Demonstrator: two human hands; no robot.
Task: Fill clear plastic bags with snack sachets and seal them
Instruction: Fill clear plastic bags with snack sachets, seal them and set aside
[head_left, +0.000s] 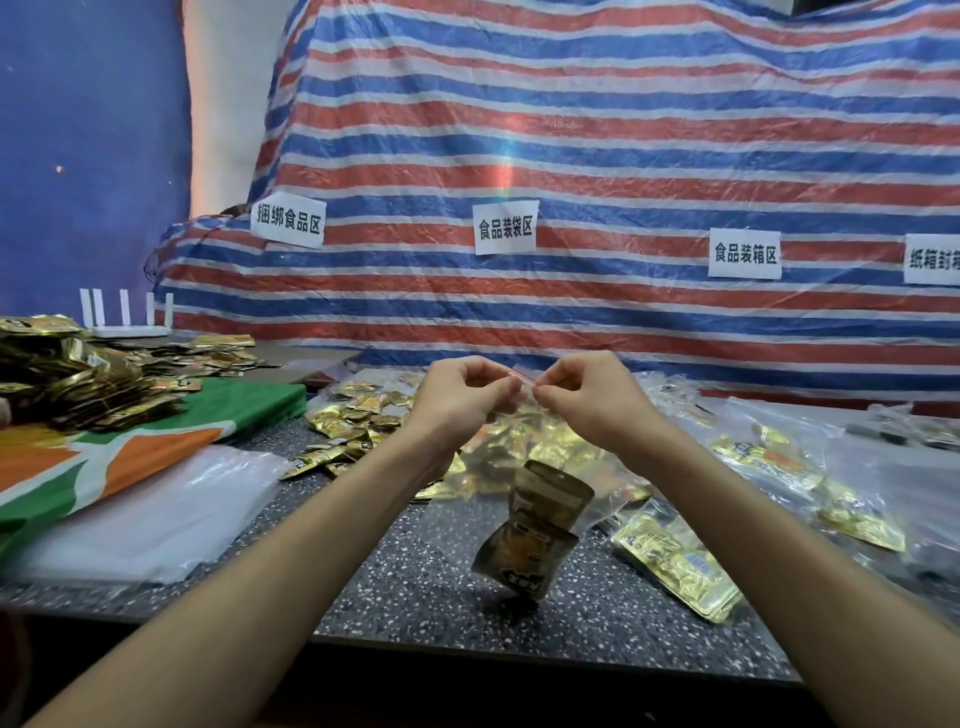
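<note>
left hand (457, 389) and right hand (587, 389) pinching clear bag (597, 512) top, gold sachets (530, 540) hanging inside, above speckled table (415, 582)

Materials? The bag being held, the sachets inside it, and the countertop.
Held bag: thin clear plastic film, glossy. It is see-through and wrinkled, with a reddish zip strip along the top.
Sachets inside: likely metallised foil laminate, printed gold and shiny. The loose sachets nearby glint alike.
Countertop: dark speckled stone or stone-look composite, matt. Cannot tell which.
</note>
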